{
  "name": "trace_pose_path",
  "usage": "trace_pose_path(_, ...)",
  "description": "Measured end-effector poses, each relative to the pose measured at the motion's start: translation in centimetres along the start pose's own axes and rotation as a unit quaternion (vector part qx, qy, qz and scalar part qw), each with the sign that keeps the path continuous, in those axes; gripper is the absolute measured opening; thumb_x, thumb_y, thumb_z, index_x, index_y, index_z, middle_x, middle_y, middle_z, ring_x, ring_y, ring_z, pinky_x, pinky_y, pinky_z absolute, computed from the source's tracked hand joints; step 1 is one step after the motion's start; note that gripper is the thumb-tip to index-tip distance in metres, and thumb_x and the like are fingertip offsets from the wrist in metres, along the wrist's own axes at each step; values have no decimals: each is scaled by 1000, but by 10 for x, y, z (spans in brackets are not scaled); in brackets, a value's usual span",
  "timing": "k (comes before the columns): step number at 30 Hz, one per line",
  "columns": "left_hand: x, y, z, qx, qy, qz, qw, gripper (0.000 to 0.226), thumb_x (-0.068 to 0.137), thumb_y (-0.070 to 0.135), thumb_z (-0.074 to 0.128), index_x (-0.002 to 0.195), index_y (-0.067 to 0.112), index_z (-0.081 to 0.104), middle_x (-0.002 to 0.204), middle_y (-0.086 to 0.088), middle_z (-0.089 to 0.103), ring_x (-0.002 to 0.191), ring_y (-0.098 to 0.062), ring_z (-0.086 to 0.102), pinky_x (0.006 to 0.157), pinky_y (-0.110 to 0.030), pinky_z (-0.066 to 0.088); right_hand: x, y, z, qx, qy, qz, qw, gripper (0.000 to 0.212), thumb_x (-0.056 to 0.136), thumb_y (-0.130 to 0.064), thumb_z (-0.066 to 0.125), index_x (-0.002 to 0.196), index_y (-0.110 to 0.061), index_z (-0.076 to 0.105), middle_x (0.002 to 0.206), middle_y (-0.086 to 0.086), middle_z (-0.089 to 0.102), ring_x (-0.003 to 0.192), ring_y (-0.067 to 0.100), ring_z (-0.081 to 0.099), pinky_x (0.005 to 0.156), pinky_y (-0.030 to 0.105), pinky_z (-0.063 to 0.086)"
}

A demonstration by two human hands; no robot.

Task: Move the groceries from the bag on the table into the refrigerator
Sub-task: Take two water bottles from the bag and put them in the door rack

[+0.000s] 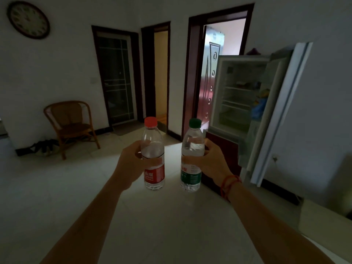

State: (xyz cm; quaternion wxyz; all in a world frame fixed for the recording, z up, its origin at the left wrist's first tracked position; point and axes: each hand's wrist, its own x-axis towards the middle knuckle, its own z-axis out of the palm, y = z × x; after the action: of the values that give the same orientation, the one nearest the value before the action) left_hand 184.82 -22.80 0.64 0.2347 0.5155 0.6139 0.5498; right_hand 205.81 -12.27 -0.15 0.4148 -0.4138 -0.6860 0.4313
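Note:
My left hand point(131, 164) grips a clear water bottle with a red cap and red label point(154, 149), held upright in front of me. My right hand point(211, 162) grips a second water bottle with a green cap and green label point(192, 149), also upright. Both bottles hang in the air above the pale floor. The refrigerator point(238, 96) stands ahead on the right with its upper door point(282, 111) swung open to the right. White shelves show inside, and a blue and yellow package sits in the door rack. The bag and the table are not in view.
A wicker chair point(70, 124) stands against the left wall with dark shoes point(43, 146) beside it. Three doorways line the far wall; the right one holds an open reddish door point(207, 88). A round clock point(28, 20) hangs top left. A pale cabinet edge point(327, 221) sits at lower right.

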Motion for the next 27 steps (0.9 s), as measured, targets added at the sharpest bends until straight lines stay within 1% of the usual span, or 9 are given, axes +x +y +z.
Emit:
trace_pose_path(2, 43, -11, -1, 7, 2, 2, 1000, 51, 72, 14, 82, 115, 26, 58, 102, 14, 65, 90, 0, 62, 67, -13, 46, 44, 6, 8, -1, -2, -1, 1000, 68, 55, -33, 90, 115, -22, 61, 102, -4, 72, 92, 11, 70, 81, 31, 58)
trace_pose_path(4, 84, -23, -4, 1, 12, 2, 1000, 49, 73, 14, 82, 113, 28, 59, 101, 13, 66, 91, -3, 63, 69, -15, 47, 86, 9, 16, 1, -9, -2, 1000, 60, 62, -24, 90, 115, -20, 61, 102, -5, 71, 89, 5, 68, 72, 20, 54)
trace_pose_path(5, 103, -30, -6, 1, 12, 0, 1000, 48, 73, 13, 82, 112, 29, 58, 100, 14, 65, 91, -3, 63, 69, -15, 46, 106, 11, 21, 3, -11, 2, 1000, 59, 63, -21, 90, 115, -19, 62, 101, -5, 71, 88, 4, 67, 69, 17, 52)
trace_pose_path(10, 194, -62, -4, 9, 11, -6, 1000, 52, 72, 12, 82, 113, 27, 55, 97, 19, 61, 86, 3, 59, 65, -11, 42, 198, 32, 43, -11, -14, 5, 1000, 60, 62, -23, 90, 115, -22, 61, 103, -5, 71, 92, 9, 69, 70, 18, 52)
trace_pose_path(14, 272, -96, -2, 4, 1, -1, 1000, 51, 72, 13, 82, 113, 26, 56, 96, 18, 61, 86, 1, 59, 66, -13, 43, 266, 54, 64, -24, -7, 6, 1000, 59, 64, -21, 90, 114, -23, 61, 101, -6, 71, 91, 6, 68, 67, 16, 50)
trace_pose_path(19, 376, -136, -3, -9, -40, 25, 999, 46, 73, 12, 80, 110, 26, 56, 95, 17, 62, 88, 3, 59, 69, -14, 44, 358, 75, 89, -59, 26, 6, 998, 59, 66, -26, 88, 117, -23, 59, 104, -7, 69, 95, 9, 67, 77, 23, 54)
trace_pose_path(22, 446, -154, -1, -3, -70, 41, 997, 45, 74, 15, 80, 113, 22, 59, 96, 15, 64, 88, 3, 60, 69, -12, 44, 415, 84, 99, -88, 46, 11, 995, 56, 68, -28, 87, 117, -21, 59, 103, -6, 69, 98, 14, 67, 90, 38, 56)
trace_pose_path(25, 510, -168, 11, 5, -94, 55, 994, 46, 75, 16, 80, 116, 16, 60, 98, 7, 66, 87, 3, 61, 69, -9, 44, 467, 95, 102, -96, 68, 17, 993, 57, 68, -27, 87, 117, -19, 59, 103, -4, 69, 98, 18, 68, 92, 44, 56)
trace_pose_path(27, 547, -176, 23, 8, -110, 63, 992, 47, 74, 17, 81, 117, 16, 60, 98, 8, 66, 86, 3, 61, 67, -7, 45, 496, 104, 99, -93, 89, 22, 991, 59, 67, -27, 88, 118, -19, 60, 104, -2, 70, 98, 18, 68, 91, 46, 57)
